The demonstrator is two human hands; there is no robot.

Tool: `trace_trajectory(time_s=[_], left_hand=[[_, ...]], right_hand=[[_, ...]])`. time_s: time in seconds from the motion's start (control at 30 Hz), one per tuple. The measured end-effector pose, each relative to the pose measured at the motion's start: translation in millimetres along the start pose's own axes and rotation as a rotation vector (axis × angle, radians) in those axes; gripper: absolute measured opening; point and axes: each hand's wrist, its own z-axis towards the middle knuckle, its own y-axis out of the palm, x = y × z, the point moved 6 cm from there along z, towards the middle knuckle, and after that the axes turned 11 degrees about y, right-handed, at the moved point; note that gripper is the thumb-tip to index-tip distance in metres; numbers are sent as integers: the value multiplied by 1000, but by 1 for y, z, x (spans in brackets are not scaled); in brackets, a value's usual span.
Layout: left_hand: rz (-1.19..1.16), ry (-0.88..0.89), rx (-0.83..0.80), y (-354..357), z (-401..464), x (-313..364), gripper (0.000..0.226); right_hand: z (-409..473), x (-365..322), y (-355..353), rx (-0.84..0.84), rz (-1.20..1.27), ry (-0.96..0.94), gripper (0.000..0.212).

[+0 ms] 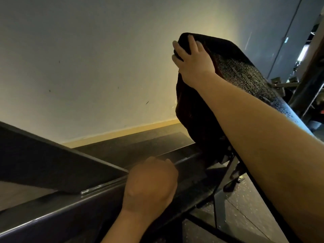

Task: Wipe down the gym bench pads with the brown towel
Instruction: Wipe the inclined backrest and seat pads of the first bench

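Note:
A black bench pad slopes up from lower right to upper middle, its surface speckled with droplets. The dark brown towel is draped over the pad's top end and hangs down its left side. My right hand lies on the towel at the top of the pad, fingers spread and pressing it against the padding. Lower down, my left hand has its fingers curled over the top edge of a dark metal frame bar.
A pale wall with a yellowish skirting board fills the left and middle. The bench's metal legs and brackets stand on dark rubber flooring. More metal gym frame and a glass panel are at the far right.

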Motion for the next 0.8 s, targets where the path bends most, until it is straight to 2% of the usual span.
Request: trace_trajectory(time_s=[0.17,0.33,0.43,0.57,0.67,0.8], left_hand=[[-26,-5,-9,0,-6,-1,25],[-27,-26,-29,-1,-2,-4,24],[-128,-66,-94,-4,-11,-1,37],[-217,-112,-239,-10,-20,4,56],[-245,-154,-295,-15,-18,2,55],[-319,-183,-279,-19,-19,0,55]], right_hand=[[-45,11,2,-1,114,-13,79],[-123,28,7,-48,157,-4,73],[-186,39,15,-68,181,24,74],[-266,55,23,-8,205,61,80],[-324,60,31,-1,171,65,72],[-393,72,42,-62,104,40,60]])
